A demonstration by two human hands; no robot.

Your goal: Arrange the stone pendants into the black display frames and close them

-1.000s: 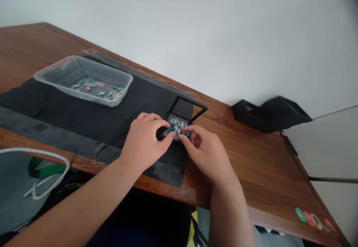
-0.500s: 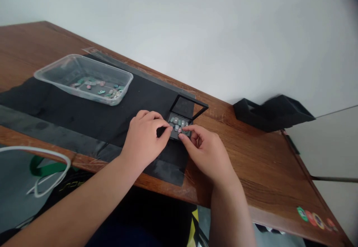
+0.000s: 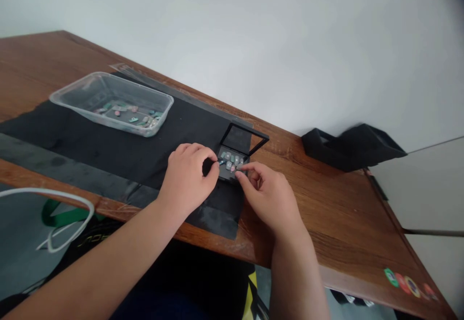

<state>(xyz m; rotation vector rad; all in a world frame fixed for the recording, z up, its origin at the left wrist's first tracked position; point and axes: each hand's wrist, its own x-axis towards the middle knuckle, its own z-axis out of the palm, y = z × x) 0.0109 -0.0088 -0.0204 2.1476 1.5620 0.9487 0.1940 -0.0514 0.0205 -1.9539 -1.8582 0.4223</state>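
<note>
A small black case (image 3: 225, 173) lies on the dark mat with its framed clear lid (image 3: 250, 131) raised at the back. Several little grey, green and pink pieces (image 3: 228, 156) sit in rows inside it. At the case's left side is my left hand (image 3: 188, 177), thumb and forefinger closed in a pinch next to a small bluish piece (image 3: 222, 162); whether it grips that piece I cannot make out. My right hand (image 3: 270, 194) reaches over the right edge, thumb and forefinger nearly together beside a pink piece (image 3: 232, 168). What lies between those fingertips is too small to tell.
A clear plastic tub (image 3: 112, 79) with several similar small pieces stands on the black mat (image 3: 195, 122) to the left. A black holder (image 3: 348, 146) rests against the wall at right. Round stickers (image 3: 400, 281) mark the table's right corner. A white cable (image 3: 72, 195) hangs at lower left.
My left fingertips have shifted slightly left, showing more of the bluish piece. My right fingertips have moved a little right, away from the pink piece. The case stays in place.
</note>
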